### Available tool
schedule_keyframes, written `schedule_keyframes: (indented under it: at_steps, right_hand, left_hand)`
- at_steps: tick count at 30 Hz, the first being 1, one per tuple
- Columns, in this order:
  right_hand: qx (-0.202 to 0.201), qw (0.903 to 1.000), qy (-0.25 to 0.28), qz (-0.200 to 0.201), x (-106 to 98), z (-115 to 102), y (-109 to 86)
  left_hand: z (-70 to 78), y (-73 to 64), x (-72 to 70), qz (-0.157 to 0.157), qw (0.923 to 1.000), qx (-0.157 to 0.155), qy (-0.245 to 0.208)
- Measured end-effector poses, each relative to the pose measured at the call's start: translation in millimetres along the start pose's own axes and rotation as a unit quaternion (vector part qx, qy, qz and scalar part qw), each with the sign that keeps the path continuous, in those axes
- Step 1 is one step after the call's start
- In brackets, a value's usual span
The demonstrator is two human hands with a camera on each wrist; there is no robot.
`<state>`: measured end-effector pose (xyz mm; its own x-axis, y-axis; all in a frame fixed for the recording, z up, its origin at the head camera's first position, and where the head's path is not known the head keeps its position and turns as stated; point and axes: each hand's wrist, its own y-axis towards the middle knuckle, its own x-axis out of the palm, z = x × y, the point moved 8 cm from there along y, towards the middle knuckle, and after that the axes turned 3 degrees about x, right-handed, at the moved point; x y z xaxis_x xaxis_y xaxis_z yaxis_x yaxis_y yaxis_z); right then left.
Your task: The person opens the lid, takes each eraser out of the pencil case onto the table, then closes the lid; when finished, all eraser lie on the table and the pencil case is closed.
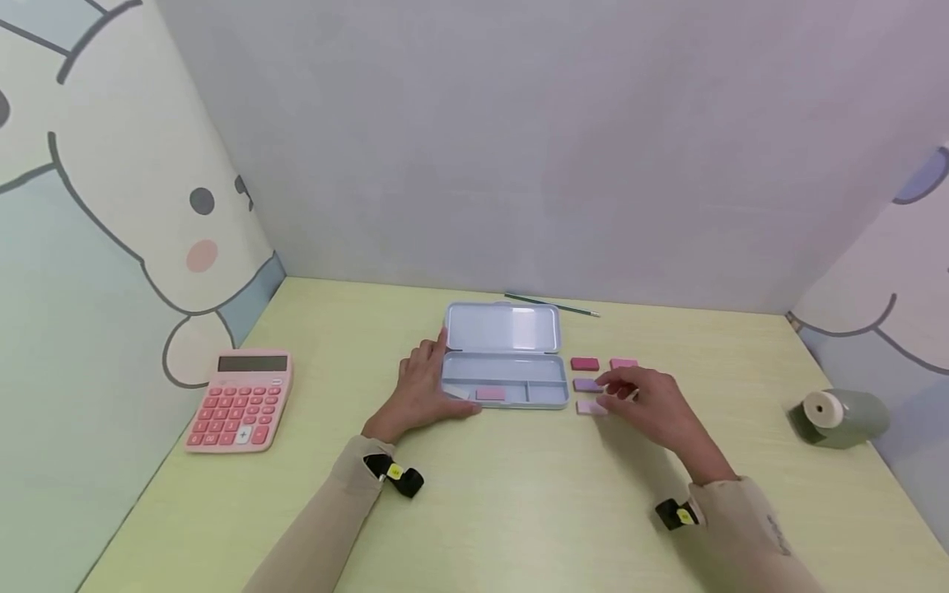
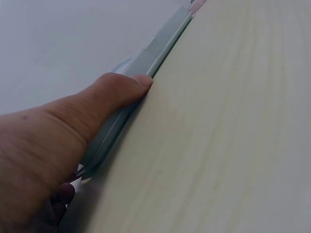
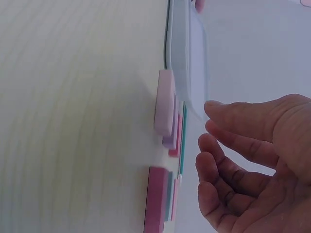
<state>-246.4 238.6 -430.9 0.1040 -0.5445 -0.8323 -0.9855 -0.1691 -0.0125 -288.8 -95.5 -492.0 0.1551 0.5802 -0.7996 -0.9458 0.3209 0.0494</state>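
An open pale blue pencil case (image 1: 505, 368) lies on the table with its lid folded back. Inside its front compartment is a pink block, eraser-like (image 1: 490, 394). My left hand (image 1: 423, 383) holds the case at its left front corner, the thumb against the front wall in the left wrist view. Over the small blocks right of the case hovers my right hand (image 1: 652, 405), fingers loosely bent, nothing between them. Near it lie a pale pink block (image 3: 165, 102), a purple block (image 1: 586, 385), a deep pink block (image 1: 584, 363) and a pink block (image 1: 624, 362). The hand partly hides others.
A pencil (image 1: 552, 305) lies behind the case, near the back wall. At the left side rests a pink calculator (image 1: 240, 401). A grey-green object with a white round end (image 1: 845, 417) stands at the right edge. Walls border the table's back and sides.
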Motion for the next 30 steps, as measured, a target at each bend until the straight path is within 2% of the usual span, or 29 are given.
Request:
schedule_keyframes:
  at_steps: [4,9,17,20,25,30]
  right_hand:
    - [-0.034,0.9992,0.019,0.000,10.1,-21.0,8.7]
    - [-0.068,0.9965,0.043,-0.021,27.9,-47.2,18.3]
    - [-0.095,0.9925,0.042,-0.065,60.6,-88.4,32.0]
    - [-0.118,0.9898,0.039,-0.069,67.8,-101.7,36.7]
    - [-0.144,0.9863,0.034,-0.072,78.0,-113.7,44.6]
    - [-0.121,0.9881,0.032,-0.089,87.0,-114.8,50.2]
  left_hand:
    - [0.3,0.6,0.4,-0.004,1.0000,-0.003,0.000]
    - [0.9,0.5,-0.4,-0.008,0.9999,-0.007,0.001]
    - [1.7,0.7,-1.3,-0.007,0.9999,-0.008,0.002]
    - [2.2,1.0,-1.5,-0.008,0.9999,-0.007,0.001]
    - [2.4,1.3,-2.8,-0.002,1.0000,-0.002,0.003]
    - [2.4,1.7,-2.6,-0.001,1.0000,0.000,0.008]
